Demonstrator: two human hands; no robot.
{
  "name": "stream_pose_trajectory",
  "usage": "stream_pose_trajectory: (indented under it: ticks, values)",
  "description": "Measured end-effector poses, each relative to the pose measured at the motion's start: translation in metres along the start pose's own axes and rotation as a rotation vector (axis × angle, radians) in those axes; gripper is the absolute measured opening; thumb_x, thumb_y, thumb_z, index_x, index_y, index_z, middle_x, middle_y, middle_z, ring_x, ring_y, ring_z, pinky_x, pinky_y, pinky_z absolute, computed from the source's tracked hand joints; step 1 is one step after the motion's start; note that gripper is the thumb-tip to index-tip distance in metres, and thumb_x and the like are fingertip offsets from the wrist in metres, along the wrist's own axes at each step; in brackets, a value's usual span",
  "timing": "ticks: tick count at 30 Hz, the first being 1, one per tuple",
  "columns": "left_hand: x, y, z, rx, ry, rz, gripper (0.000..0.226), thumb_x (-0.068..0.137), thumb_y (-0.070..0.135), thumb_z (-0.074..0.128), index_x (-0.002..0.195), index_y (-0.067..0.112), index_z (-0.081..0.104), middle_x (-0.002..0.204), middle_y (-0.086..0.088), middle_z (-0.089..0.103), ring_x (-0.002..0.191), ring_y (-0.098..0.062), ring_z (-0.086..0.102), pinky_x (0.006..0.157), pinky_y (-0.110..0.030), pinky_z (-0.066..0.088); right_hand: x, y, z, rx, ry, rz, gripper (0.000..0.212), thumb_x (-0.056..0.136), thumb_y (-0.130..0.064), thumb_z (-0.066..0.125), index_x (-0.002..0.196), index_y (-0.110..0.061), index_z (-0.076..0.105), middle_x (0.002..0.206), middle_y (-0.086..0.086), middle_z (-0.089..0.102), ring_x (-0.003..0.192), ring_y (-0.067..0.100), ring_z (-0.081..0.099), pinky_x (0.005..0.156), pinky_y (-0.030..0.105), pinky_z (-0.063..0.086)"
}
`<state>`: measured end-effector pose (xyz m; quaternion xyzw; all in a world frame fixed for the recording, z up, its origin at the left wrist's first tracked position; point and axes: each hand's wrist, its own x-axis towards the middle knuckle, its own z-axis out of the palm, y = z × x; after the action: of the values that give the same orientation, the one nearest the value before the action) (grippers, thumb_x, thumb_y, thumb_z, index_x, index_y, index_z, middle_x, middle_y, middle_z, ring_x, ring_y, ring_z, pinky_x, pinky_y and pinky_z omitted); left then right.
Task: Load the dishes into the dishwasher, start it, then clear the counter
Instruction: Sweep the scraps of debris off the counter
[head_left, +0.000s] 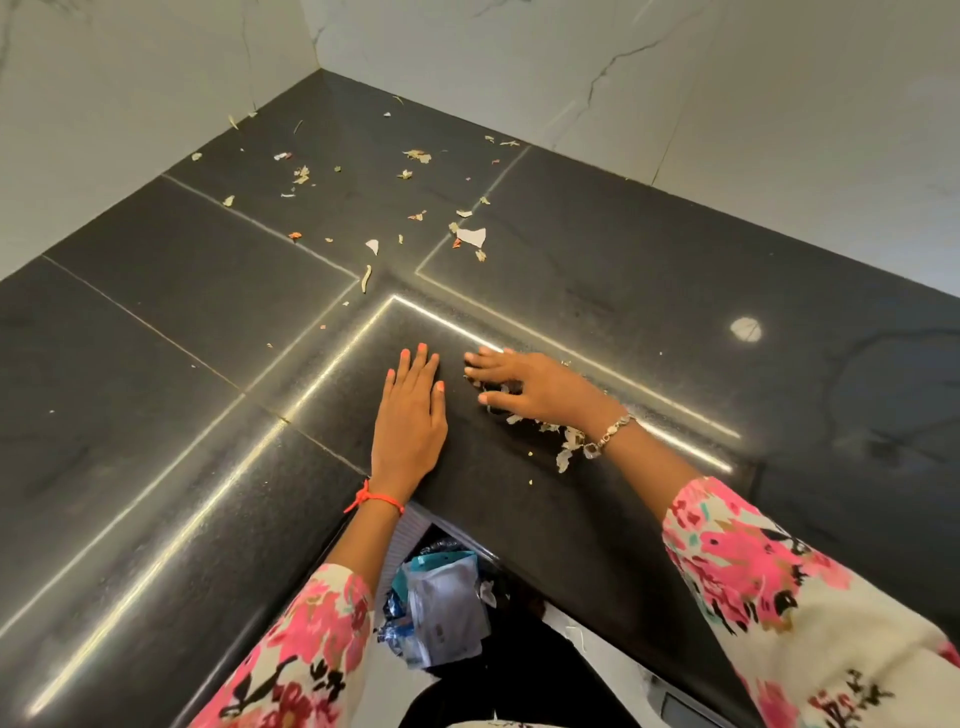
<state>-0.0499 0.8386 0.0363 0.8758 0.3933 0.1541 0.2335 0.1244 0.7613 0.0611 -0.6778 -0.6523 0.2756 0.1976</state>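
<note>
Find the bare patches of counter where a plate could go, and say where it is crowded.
Bare: the left slab between the wall and the left hand; the right stretch past the right hand. Crowded: scraps litter the far corner, and more lie beside the right hand.

Scraps (545, 431) partly under right hand (524, 384), bin contents (447, 597) half hidden
</note>
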Motion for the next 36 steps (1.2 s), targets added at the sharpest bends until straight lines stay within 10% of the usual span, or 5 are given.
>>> stream_pose_trajectory:
  ticks: [5,10,15,27,36]
  values:
    - [0.000,-0.001,0.001,-0.004,0.010,-0.006,0.045,0.102,0.022,0.033,0.145,0.010,0.033,0.156,-0.004,0.022,0.147,-0.017,0.010,0.117,-0.027,0.000,-0.043,0.006,-0.020,0.250,0.270,0.170,0.021,0.082,-0.017,0.069,0.103,-0.015,0.073,0.118,-0.003,0.066,0.111,-0.004,0.055,0.101,0.033,0.046]
    - [0.000,0.001,0.001,-0.029,0.003,-0.015,0.045,0.102,0.023,0.033,0.145,0.008,0.034,0.156,-0.005,0.023,0.147,-0.018,0.010,0.119,-0.030,0.002,-0.067,0.002,-0.003,0.033,0.079,0.378,0.079,0.079,-0.056,0.062,0.146,-0.033,0.027,0.158,-0.005,0.011,0.145,0.014,0.009,0.115,0.041,0.017]
    - [-0.004,0.005,-0.003,-0.185,0.016,-0.061,0.041,0.102,0.022,0.036,0.140,0.009,0.042,0.154,-0.004,0.028,0.146,-0.015,0.014,0.118,-0.025,0.004,-0.067,-0.018,0.039,0.003,0.342,0.283,0.047,0.097,-0.029,0.049,0.141,-0.020,0.038,0.154,0.000,0.024,0.145,0.015,0.010,0.116,0.022,0.007]
    - [-0.014,0.054,-0.009,-1.284,0.196,-0.548,0.032,0.101,0.016,0.038,0.119,0.000,0.060,0.123,-0.013,0.062,0.117,-0.017,0.057,0.102,-0.024,0.040,-0.053,-0.038,0.016,0.555,0.879,0.454,0.018,0.085,0.004,0.060,0.088,-0.009,0.072,0.095,0.004,0.068,0.087,0.009,0.061,0.079,0.007,0.045]
    - [-0.019,0.084,-0.004,-2.114,-0.204,-0.852,0.041,0.101,0.031,0.029,0.105,0.003,0.059,0.089,-0.015,0.071,0.084,-0.025,0.069,0.080,-0.035,0.052,-0.039,-0.096,0.026,0.899,0.806,0.394,0.023,0.084,0.009,0.056,0.080,-0.011,0.068,0.083,-0.002,0.066,0.080,0.005,0.062,0.075,0.013,0.050]
